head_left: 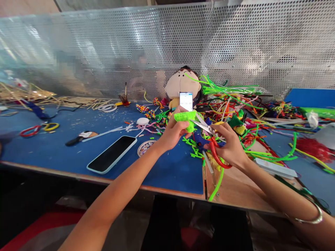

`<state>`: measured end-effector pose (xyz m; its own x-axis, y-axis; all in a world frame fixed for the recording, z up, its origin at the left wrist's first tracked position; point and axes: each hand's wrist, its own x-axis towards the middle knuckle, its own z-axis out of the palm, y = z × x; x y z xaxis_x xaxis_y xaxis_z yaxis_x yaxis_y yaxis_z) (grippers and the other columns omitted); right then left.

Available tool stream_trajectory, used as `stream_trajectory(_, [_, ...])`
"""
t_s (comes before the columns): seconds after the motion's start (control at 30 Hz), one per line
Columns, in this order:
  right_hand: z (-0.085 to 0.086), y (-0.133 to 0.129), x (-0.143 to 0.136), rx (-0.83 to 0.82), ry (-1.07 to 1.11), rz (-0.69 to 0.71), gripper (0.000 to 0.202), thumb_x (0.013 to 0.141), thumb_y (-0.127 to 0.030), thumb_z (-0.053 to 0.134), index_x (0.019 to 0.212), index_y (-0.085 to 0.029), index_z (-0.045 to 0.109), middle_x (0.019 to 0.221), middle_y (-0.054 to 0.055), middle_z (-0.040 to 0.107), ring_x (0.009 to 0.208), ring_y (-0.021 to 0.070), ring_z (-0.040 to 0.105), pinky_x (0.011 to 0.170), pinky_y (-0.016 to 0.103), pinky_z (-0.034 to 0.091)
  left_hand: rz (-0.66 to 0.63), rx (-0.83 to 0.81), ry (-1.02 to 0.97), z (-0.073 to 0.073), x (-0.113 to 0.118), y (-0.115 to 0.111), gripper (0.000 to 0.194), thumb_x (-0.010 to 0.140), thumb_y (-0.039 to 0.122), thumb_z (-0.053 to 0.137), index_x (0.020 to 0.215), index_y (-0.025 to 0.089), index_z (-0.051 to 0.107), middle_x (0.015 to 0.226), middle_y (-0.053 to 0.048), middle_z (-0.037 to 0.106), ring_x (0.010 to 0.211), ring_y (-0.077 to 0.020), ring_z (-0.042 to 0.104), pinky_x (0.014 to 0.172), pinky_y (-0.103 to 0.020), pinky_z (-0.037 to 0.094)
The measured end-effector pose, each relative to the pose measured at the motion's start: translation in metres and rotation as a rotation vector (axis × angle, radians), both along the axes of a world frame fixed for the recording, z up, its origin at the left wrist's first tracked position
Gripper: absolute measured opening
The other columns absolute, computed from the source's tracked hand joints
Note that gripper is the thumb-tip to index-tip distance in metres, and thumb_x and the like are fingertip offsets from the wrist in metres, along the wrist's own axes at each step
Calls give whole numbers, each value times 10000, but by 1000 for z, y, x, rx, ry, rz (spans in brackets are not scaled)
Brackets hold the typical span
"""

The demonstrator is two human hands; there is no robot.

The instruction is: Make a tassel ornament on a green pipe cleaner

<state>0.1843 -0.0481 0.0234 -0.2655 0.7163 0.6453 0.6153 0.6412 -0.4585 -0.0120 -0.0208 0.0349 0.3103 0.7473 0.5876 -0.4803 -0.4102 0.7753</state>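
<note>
Blue tabletop (62,157) spreads beneath the fingers. From afar, my left hand (176,131) pinches a fuzzy green piece (184,116); my right hand (229,144) grips scissors (210,130), blades parted beside it. I judge it light, soft, squashable: best held away from the blades.

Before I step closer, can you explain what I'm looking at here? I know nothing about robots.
There is no robot here: these are a person's bare hands. The single picture comes from a camera worn on that person's head, looking forward and down.

The left hand holds a fuzzy green piece. The right hand holds scissors, blades parted, beside it; whether they touch it, I can't tell.

On the blue table lies a dark-screened phone. Farther back, a doll sits behind a lit phone, with colourful fuzzy stems heaped to the right. Behind everything stands a metal mesh.
</note>
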Motion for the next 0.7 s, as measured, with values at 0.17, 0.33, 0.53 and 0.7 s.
stream_trajectory(0.17, [-1,2,-2,-157,58,78,499,678,-450,728,1087,-193,601,962,57,555,869,213,561,812,390,479,88,35,-21,-4,0,6,166,735,234,571,842,208,446,654,70,455,495,-42,441,430,-174,404])
stream_trajectory(0.33, [2,4,1,-33,-21,-17,498,692,-465,708,1088,-178,615,964,87,554,862,230,553,793,410,480,151,-1,-14,-6,1,7,217,731,295,604,864,216,452,673,68,434,497,-41,422,426,-176,409])
stream_trajectory(0.53, [2,6,4,-161,9,77,502,680,-441,723,1095,-186,604,975,70,574,837,211,554,775,382,479,163,12,15,-5,1,5,240,723,286,589,919,222,466,687,61,454,513,-53,442,459,-195,435])
stream_trajectory(0.7, [6,1,0,-338,118,215,470,666,-433,741,1036,-177,604,952,50,595,843,207,559,758,343,463,194,73,54,-6,0,6,261,754,299,567,986,224,474,604,78,409,482,-60,402,484,-208,453])
